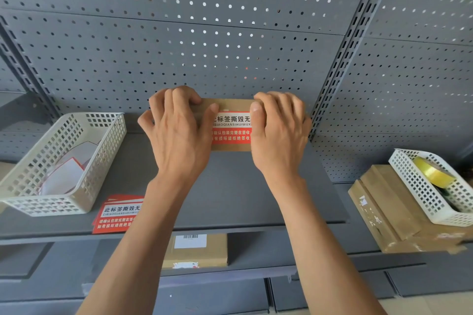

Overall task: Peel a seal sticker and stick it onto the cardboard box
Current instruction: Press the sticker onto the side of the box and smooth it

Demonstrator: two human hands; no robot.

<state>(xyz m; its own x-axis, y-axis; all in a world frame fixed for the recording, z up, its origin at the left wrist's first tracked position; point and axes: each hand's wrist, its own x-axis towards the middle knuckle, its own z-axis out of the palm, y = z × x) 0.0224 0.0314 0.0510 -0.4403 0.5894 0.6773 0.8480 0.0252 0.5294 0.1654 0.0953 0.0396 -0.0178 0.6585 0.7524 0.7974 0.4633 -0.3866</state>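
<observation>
Both hands press flat on a small cardboard box [230, 105] on the grey shelf [230, 186]. The left hand [176, 133] and right hand [279, 133] have fingers spread, thumbs pushing down the red and white seal sticker [231, 128] between them. More stickers [117, 215] lie near the left arm, beside a white basket [64, 202]

The seal sticker [231, 127] on the cardboard box [230, 105] reads "标签撕毁无" above "BIAOQIANSIHUIWUX", with red-band characters below. The sticker stack [117, 213] on the shelf [230, 199] shows "此标签撕毁无". A barcode label [190, 240] sits on the lower box [195, 253].
</observation>
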